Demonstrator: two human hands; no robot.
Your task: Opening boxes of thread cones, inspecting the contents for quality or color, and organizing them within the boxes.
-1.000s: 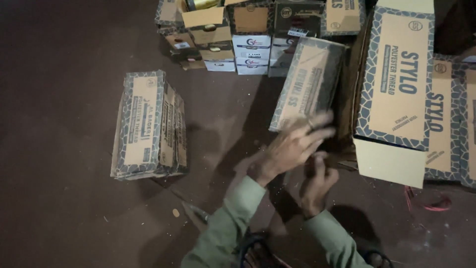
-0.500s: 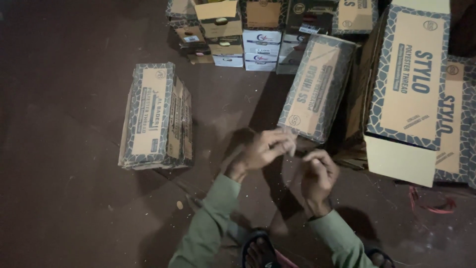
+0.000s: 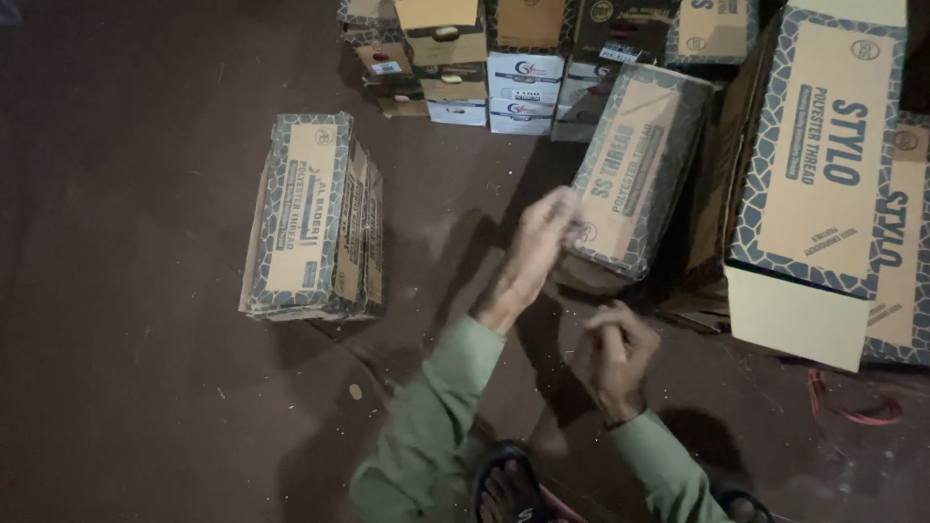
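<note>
two hand point(image 3: 542, 247) point(image 3: 620, 353) shapes near leaning carton point(image 3: 635, 169)

Looking down at dark floor point(image 3: 145, 242). Left hand point(image 3: 539, 247) raised, blurred, fingers together, right in front of leaning carton point(image 3: 644, 165); touching or not, can't tell. Right hand point(image 3: 616, 356) lower, loosely curled near floor, w/ nothing clearly visible in it. Green sleeves on both arms. Flat stack of folded cartons point(image 3: 315, 218) lying to the left, well apart from hands. Big upright carton point(image 3: 823, 174) at right, pale end facing down. Row of small boxes point(image 3: 484, 68) along top. Red cord point(image 3: 857, 407) on floor at right. Sandal point(image 3: 504, 489) at bottom edge.
</note>
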